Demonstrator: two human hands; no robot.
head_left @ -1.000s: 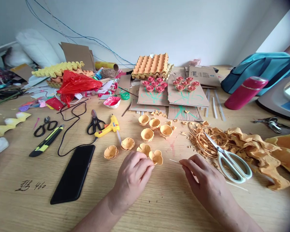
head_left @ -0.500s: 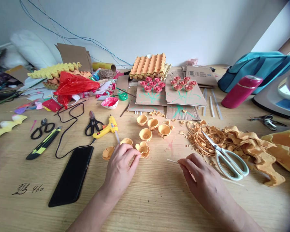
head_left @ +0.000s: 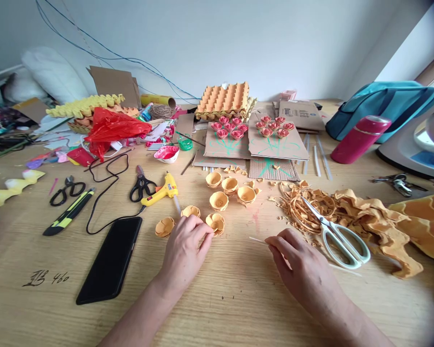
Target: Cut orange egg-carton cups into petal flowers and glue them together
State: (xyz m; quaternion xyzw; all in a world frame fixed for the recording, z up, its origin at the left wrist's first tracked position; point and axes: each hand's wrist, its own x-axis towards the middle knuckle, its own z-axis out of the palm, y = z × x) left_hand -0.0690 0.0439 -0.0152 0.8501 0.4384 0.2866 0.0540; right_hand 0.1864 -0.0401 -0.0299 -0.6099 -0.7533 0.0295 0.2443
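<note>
My left hand (head_left: 188, 248) is closed, its thumb and forefinger pinched together at the lower left edge of a tan egg-carton flower (head_left: 216, 222). Whatever sits between those fingertips is too small to make out. Two more such flowers, one a layered cup (head_left: 165, 226) and one partly covered (head_left: 190, 212), lie beside that hand. My right hand (head_left: 300, 265) rests low over the table, fingers pinched on a thin pale stick (head_left: 257, 239) pointing left. A pale length (head_left: 347, 271) shows on the hand's other side; I cannot tell if it is the same stick.
Several tan cups (head_left: 219, 201) stand ahead. White-handled scissors (head_left: 342, 241) lie on carton scraps (head_left: 376, 217) at right. Leftward are a yellow glue gun (head_left: 161, 192), black scissors (head_left: 142, 185), a phone (head_left: 110, 260) and a cutter (head_left: 68, 212). Behind stand cardboard panels (head_left: 227, 150) with red flowers.
My left fingertips have moved slightly right and down against the flower's edge, and the small tan bit seen at them is now hidden. My right hand stays with the stick. The view has shifted slightly.
</note>
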